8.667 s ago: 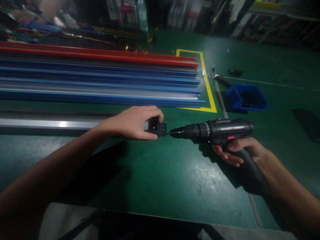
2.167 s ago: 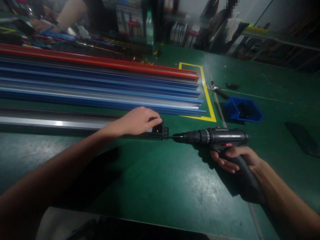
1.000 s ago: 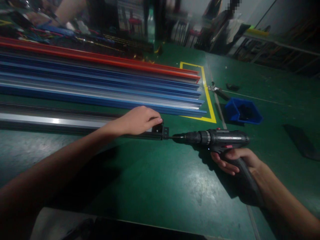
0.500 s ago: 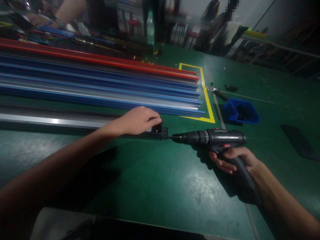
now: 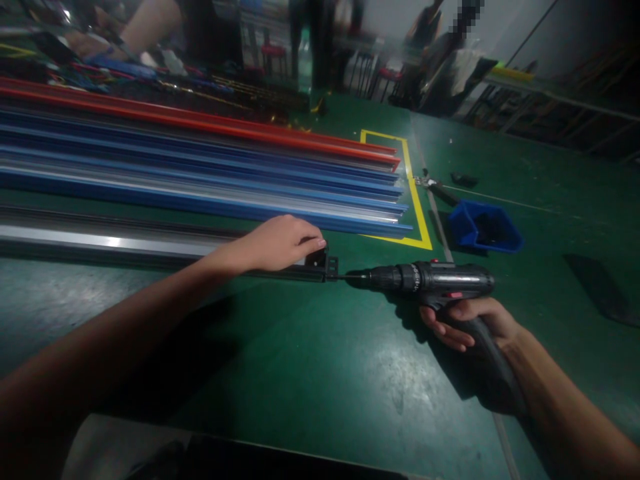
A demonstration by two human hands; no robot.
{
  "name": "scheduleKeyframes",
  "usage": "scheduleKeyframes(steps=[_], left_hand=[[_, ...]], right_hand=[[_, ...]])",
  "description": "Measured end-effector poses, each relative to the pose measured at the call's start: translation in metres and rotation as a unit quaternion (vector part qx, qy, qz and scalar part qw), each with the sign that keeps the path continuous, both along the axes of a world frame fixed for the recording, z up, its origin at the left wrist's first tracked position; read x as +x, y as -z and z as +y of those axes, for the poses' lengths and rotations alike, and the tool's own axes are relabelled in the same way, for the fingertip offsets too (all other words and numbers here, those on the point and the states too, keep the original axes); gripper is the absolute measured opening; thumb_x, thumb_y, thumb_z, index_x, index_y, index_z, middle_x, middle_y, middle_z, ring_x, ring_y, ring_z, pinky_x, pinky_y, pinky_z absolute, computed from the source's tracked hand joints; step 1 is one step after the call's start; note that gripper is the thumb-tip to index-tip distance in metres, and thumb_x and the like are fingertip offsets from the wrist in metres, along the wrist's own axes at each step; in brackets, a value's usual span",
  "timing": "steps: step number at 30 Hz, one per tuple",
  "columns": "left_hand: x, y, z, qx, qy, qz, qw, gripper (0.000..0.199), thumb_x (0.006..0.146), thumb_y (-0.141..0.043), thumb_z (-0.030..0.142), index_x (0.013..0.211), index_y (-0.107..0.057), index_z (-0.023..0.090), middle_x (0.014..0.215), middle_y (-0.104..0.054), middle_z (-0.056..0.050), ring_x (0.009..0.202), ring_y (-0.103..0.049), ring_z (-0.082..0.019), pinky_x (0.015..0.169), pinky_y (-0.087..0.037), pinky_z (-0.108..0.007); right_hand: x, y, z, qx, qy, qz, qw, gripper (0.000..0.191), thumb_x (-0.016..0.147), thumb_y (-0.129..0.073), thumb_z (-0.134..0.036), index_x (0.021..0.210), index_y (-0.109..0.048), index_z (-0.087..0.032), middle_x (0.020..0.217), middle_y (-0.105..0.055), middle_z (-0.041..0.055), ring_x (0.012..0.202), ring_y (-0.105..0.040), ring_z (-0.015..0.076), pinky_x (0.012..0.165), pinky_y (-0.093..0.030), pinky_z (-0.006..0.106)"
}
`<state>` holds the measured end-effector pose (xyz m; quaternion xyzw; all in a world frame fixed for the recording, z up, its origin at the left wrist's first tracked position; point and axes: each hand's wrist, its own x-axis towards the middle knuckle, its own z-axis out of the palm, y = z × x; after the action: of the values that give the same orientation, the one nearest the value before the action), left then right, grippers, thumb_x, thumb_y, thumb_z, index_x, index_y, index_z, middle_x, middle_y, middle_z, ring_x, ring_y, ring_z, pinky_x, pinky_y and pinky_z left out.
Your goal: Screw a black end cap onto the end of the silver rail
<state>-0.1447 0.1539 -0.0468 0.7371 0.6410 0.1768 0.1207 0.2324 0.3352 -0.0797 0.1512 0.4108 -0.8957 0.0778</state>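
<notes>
I wrap my right hand [image 5: 493, 312] around the drill [image 5: 450, 277], right of the end bracket [image 5: 331, 269]; my left hand [image 5: 277, 243] grips the dark profile [image 5: 100, 239] left of it, some fingers hidden. A tilted drill could skid the bit [image 5: 353, 276] off the bracket; a slack grip could let the profile twist. Blue profiles [image 5: 200, 183] lie beyond the bracket.

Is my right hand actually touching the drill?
Touching: the head view plainly shows the right hand wrapped around the handle of the drill, with no gap between.
</notes>
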Motion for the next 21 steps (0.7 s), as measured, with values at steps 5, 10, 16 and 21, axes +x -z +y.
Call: scheduleKeyframes(steps=[5, 10, 16, 21], left_hand=[[0.0002, -0.0014, 0.0005, -0.001, 0.002, -0.001, 1.0, 0.046, 0.105, -0.041, 0.047, 0.094, -0.076, 0.02, 0.089, -0.076, -0.004, 0.08, -0.067, -0.018, 0.071, -0.041, -0.029], [0.0004, -0.0023, 0.0, -0.01, -0.001, -0.001, 1.0, 0.046, 0.105, -0.041, 0.048, 0.094, -0.076, 0.02, 0.089, -0.076, -0.004, 0.079, -0.067, -0.018, 0.071, -0.041, -0.029], [0.0005, -0.0017, -0.0009, -0.005, -0.001, -0.003, 1.0, 0.046, 0.105, -0.041, 0.048, 0.097, -0.076, 0.02, 0.092, -0.076, -0.004, 0.082, -0.067, -0.018, 0.072, -0.041, -0.029], [0.0005, -0.0013, -0.0006, -0.004, 0.001, 0.001, 1.0, 0.047, 0.105, -0.04, 0.048, 0.097, -0.076, 0.02, 0.092, -0.077, -0.004, 0.082, -0.068, -0.018, 0.072, -0.042, -0.029]], right_hand=[[0.0005, -0.0003, -0.0001, 0.0, 0.002, -0.005, 1.0, 0.032, 0.083, -0.065, -0.02, 0.106, -0.076, -0.001, 0.087, -0.071, 0.0132, 0.046, -0.052, 0.0062, 0.052, -0.055, 0.02], [0.0006, -0.0002, 0.0005, -0.005, -0.003, -0.008, 1.0, 0.032, 0.084, -0.065, -0.021, 0.106, -0.075, -0.001, 0.087, -0.07, 0.0128, 0.047, -0.052, 0.0062, 0.053, -0.056, 0.02], [0.0003, -0.0006, 0.0004, 0.002, -0.002, -0.013, 1.0, 0.032, 0.083, -0.067, -0.022, 0.104, -0.076, -0.001, 0.085, -0.07, 0.0127, 0.046, -0.053, 0.0064, 0.052, -0.055, 0.02], [0.0003, -0.0004, -0.0009, 0.004, 0.006, -0.009, 1.0, 0.032, 0.083, -0.066, -0.022, 0.105, -0.076, 0.0, 0.084, -0.071, 0.0129, 0.046, -0.052, 0.0057, 0.052, -0.055, 0.019]])
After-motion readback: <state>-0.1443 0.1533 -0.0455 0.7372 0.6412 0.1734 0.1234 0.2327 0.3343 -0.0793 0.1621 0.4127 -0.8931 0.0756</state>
